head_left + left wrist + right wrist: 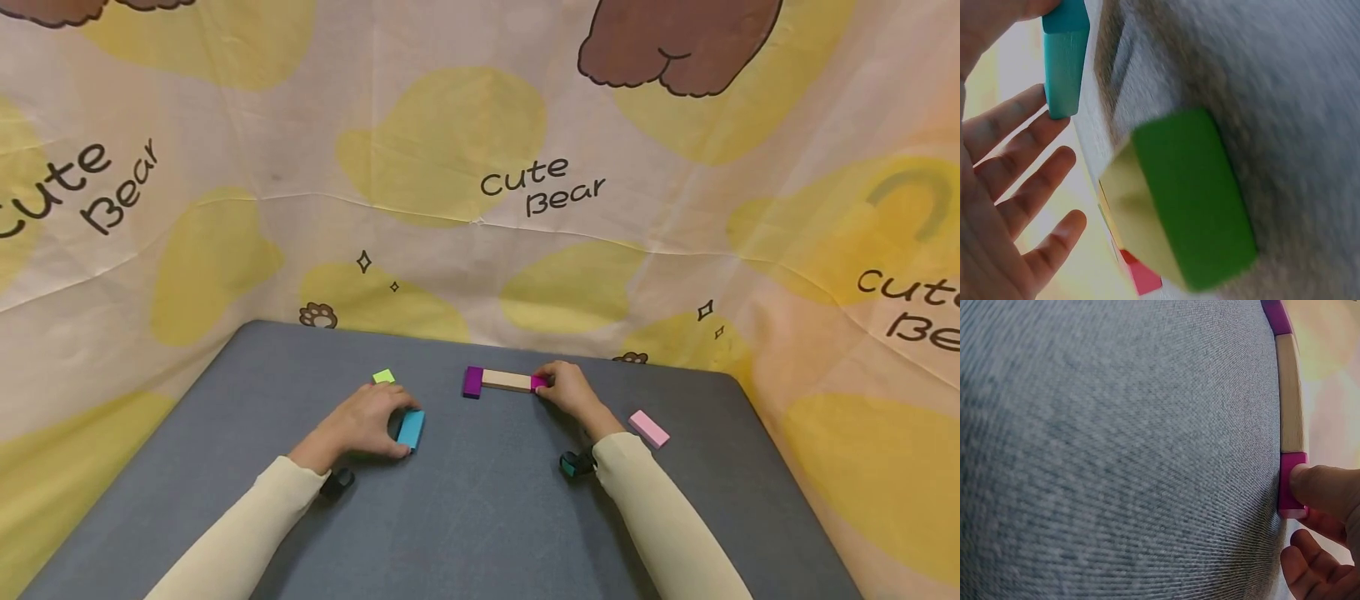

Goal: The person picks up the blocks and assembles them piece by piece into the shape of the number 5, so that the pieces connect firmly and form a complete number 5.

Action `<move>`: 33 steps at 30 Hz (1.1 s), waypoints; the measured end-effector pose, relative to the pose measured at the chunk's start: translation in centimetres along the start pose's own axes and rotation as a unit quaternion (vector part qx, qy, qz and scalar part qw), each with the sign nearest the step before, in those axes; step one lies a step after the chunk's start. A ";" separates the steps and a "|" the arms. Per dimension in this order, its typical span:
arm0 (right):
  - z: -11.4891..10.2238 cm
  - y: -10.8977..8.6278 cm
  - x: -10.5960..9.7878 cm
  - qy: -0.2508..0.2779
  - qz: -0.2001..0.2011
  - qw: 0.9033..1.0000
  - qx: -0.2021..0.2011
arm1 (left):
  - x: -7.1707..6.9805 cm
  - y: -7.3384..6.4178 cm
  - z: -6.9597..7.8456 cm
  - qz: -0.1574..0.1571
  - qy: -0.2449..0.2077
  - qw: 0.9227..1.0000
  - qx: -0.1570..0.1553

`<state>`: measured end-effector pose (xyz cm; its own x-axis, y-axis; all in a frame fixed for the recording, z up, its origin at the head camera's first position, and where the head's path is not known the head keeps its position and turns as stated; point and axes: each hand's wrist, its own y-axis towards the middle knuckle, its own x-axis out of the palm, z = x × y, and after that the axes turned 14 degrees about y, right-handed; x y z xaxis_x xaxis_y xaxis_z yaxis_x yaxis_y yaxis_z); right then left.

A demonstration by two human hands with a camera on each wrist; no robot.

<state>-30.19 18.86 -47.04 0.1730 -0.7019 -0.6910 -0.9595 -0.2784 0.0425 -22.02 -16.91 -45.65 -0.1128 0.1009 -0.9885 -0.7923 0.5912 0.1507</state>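
My left hand [367, 423] pinches a light blue block [411, 430] lengthwise, thumb at the near end and fingertips at the far one. In the left wrist view the blue block [1065, 69] shows close to the grey cloth. My right hand [570, 390] grips a magenta block [537, 383] between thumb and fingers. It sits against the right end of a bare wood block [507, 380], whose left end meets a purple block [472, 382]. In the right wrist view the thumb covers part of the magenta block [1289, 487].
A lime block [384, 377] shows past my left hand, which hides what lies behind it. A green block [1194, 200] and a red block [1144, 278] appear in the left wrist view. A pink block [649, 428] lies right of my right wrist. Printed cloth [435, 275] walls the table.
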 end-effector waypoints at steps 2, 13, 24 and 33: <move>0.0 0.0 0.0 -0.001 0.000 1.000 0.001 | 0.1 0.2 0.2 0.007 -0.003 1.000 -0.003; -0.3 0.0 0.0 0.005 0.000 1.000 0.007 | 0.8 1.5 1.9 0.004 -0.048 0.998 -0.044; -0.4 -0.2 -0.1 0.006 0.002 1.000 0.003 | 1.7 3.5 3.7 -0.007 -0.082 0.993 -0.088; -0.5 -0.3 -0.1 0.000 0.004 1.000 0.007 | 1.9 5.0 4.9 -0.025 -0.100 0.988 -0.111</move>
<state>-29.78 18.65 -46.64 0.1660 -0.7034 -0.6912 -0.9638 -0.2641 0.0373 -23.30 -9.83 -46.69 0.0333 0.2459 -0.9687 -0.9086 0.4112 0.0732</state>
